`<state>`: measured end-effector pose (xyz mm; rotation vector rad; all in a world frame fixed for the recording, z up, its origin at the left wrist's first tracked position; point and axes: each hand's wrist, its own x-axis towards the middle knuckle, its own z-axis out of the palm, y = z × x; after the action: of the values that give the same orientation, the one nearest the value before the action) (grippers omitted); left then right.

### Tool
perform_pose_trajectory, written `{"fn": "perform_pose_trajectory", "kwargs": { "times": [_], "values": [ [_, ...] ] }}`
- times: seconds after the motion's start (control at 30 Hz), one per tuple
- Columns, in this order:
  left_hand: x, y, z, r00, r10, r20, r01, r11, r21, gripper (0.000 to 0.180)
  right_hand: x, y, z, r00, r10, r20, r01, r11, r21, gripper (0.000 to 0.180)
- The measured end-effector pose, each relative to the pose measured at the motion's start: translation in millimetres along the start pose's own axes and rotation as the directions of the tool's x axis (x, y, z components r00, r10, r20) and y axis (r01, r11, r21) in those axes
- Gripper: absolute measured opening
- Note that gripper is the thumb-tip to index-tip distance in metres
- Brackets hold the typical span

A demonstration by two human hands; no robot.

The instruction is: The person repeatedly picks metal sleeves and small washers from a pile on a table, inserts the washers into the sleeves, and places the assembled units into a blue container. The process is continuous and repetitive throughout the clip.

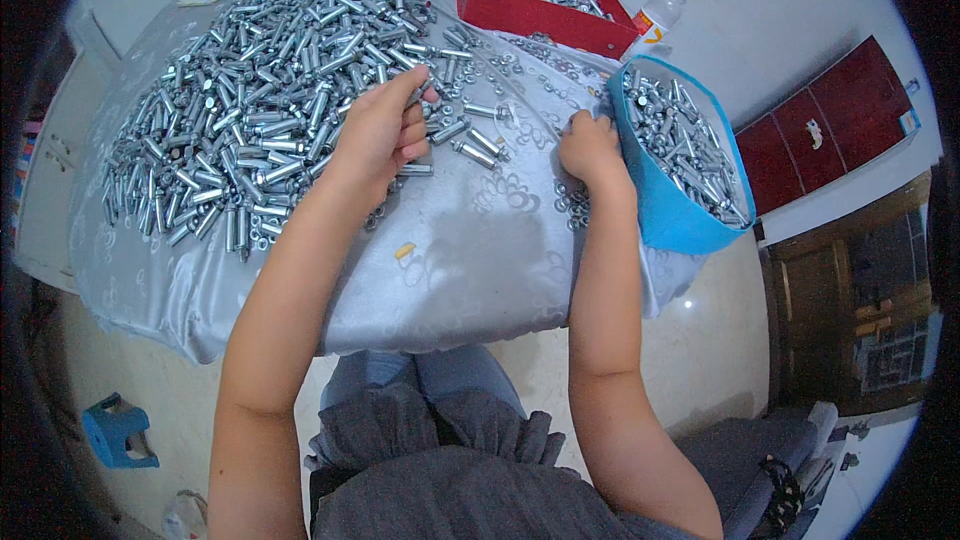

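A large heap of silver expansion anchor bolts [270, 90] covers the left side of the table. At the heap's right edge my left hand [385, 128] is raised with curled fingers, and what looks like an anchor bolt [419, 90] is pinched between thumb and forefinger. My right hand [592, 148] is lower over the cloth, beside a blue fabric bin [680, 215]. Its fingers are drawn together, and whatever they hold is hidden. Close to its wrist lie small nuts and washers [570, 205]. Several loose bolts [475, 150] lie between my hands.
The blue bin, filled with bolts, stands at the table's right edge. Behind it are an open red box [540, 15] of bolts and a clear bottle [660, 15]. A silvery cloth covers the table [450, 290]; a blue stool [118, 430] stands on the floor at left.
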<state>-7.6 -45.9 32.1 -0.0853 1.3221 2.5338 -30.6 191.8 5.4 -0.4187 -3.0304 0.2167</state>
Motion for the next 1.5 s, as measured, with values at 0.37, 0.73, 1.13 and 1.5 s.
{"fn": "perform_pose_trajectory", "kwargs": {
  "times": [0.37, 0.73, 1.13, 1.5],
  "values": [
    [-0.1, -2.0, -0.9, 0.999, 0.047, -0.022, -0.046, 0.996, 0.074, 0.026, 12.9, 10.1, 6.8, 0.999, -0.052, -0.002, 0.051, 0.975, 0.215, 0.022],
    [-0.3, -3.1, 0.8, 0.999, 0.042, -0.029, -0.038, 0.992, 0.120, 0.027, 16.8, 12.7, 8.7, 0.995, -0.079, -0.062, 0.093, 0.959, 0.268, 0.015],
    [0.7, -1.9, 0.3, 0.998, 0.032, -0.049, -0.025, 0.992, 0.126, 0.027, 11.8, 10.6, -2.4, 0.997, -0.079, 0.011, 0.072, 0.952, 0.296, 0.015],
    [1.4, -3.2, 0.9, 0.997, 0.059, -0.042, -0.051, 0.986, 0.159, 0.027, 5.8, 11.2, -2.0, 0.985, -0.131, -0.110, 0.154, 0.960, 0.235, 0.014]
  ]
}}
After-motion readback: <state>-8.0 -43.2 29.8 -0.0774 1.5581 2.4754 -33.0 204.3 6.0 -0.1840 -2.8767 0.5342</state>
